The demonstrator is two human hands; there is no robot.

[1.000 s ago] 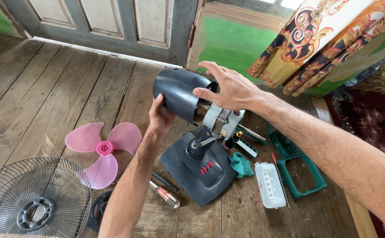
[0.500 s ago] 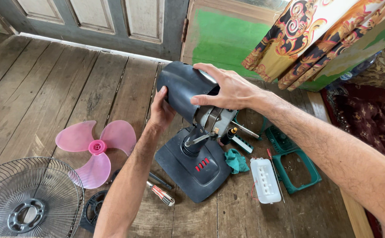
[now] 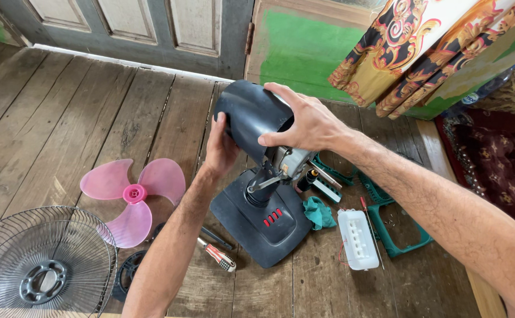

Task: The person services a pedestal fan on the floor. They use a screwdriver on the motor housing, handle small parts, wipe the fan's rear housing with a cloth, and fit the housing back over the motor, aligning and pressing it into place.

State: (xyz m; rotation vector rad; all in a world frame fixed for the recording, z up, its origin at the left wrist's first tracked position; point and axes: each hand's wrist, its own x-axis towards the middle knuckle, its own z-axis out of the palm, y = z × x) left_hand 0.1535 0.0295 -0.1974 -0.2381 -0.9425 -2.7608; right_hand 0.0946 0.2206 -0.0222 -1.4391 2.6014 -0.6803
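Wire fan guard (image 3: 39, 268), round and ribbed with thin metal spokes, lies at the near left edge of the worn plank floor (image 3: 63, 118), and beside it a small black ring-shaped part (image 3: 129, 272) peeks out from under the left forearm. Just beyond sits a pink three-lobed plastic fan blade (image 3: 131, 194), smooth and translucent, well apart from the work. A screwdriver with a red-and-white striped handle (image 3: 217, 257) rests beside the dark, rounded-square fan base (image 3: 263, 227), which shows a row of small red buttons. To the right of the base lie a crumpled teal cloth (image 3: 317, 212), a white oblong plastic box (image 3: 357, 238) and a green plastic frame (image 3: 396, 227), all near one another on the boards. Above the base, on its short neck, stands the black motor housing (image 3: 248, 118), a smooth matte shell tilted back, with bare metal motor parts showing at its lower right. The left hand (image 3: 219, 150) presses against the housing's underside with curled fingers, while the right hand (image 3: 304, 123) wraps over its top and rear edge, fingers spread and closed on the shell. Farther back stand a grey panelled door (image 3: 133, 23), a green painted board (image 3: 304, 53), and patterned yellow-and-brown fabric (image 3: 422, 41) hanging at upper right.
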